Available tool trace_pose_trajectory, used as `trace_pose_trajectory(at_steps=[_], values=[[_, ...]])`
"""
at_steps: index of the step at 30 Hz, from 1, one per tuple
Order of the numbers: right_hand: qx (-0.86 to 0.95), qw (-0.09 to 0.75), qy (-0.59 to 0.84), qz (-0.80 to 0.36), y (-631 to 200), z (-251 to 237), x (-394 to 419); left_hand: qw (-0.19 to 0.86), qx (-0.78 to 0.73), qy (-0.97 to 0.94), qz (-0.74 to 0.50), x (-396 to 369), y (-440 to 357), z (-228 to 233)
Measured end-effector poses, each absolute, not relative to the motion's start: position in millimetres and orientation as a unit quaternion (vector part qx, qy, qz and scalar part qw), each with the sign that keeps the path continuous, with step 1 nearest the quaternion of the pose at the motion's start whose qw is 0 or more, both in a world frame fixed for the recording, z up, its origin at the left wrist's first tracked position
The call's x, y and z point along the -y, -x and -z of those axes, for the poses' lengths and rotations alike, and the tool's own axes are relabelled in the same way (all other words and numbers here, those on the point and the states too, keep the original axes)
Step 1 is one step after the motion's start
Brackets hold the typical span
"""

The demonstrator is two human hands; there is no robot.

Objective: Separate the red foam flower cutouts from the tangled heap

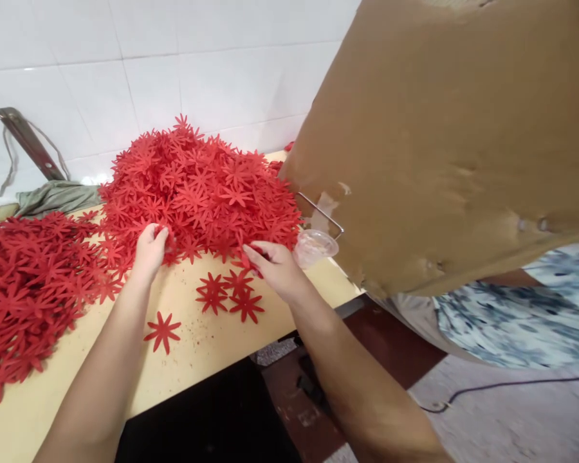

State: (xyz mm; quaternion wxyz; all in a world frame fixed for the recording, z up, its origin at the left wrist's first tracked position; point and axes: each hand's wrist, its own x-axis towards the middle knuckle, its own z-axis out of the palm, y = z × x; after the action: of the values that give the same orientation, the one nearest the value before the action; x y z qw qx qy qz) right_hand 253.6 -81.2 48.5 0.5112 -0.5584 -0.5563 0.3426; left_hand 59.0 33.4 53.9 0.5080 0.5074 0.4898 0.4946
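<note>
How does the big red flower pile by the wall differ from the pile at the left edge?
The big pile by the wall is heaped high into a mound; the left pile lies lower and more spread out. Both hands, left hand and right hand, work at the big pile's front edge; neither touches the left pile. Both piles hold the same red cut-out flowers.

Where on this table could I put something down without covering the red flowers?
The bare tabletop along the near edge, between the single flower and the four loose flowers, is free. Behind the left hand and right hand, the big pile crowds everything.
</note>
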Motion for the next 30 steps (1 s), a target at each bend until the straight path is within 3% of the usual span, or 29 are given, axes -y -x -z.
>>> trace_pose_trajectory(at_steps=[8,14,30], values=[[0.537,0.546,0.565,-0.307,-220,-38,47,0.584,-0.404,-0.548,-0.442,-15,-74,-53],[0.563,0.539,0.564,-0.271,-201,-42,41,0.562,-0.36,-0.616,-0.419,-3,-74,-55],[0.516,0.562,0.524,-0.379,-200,-37,39,0.483,-0.429,-0.6,-0.471,-13,-69,-42]])
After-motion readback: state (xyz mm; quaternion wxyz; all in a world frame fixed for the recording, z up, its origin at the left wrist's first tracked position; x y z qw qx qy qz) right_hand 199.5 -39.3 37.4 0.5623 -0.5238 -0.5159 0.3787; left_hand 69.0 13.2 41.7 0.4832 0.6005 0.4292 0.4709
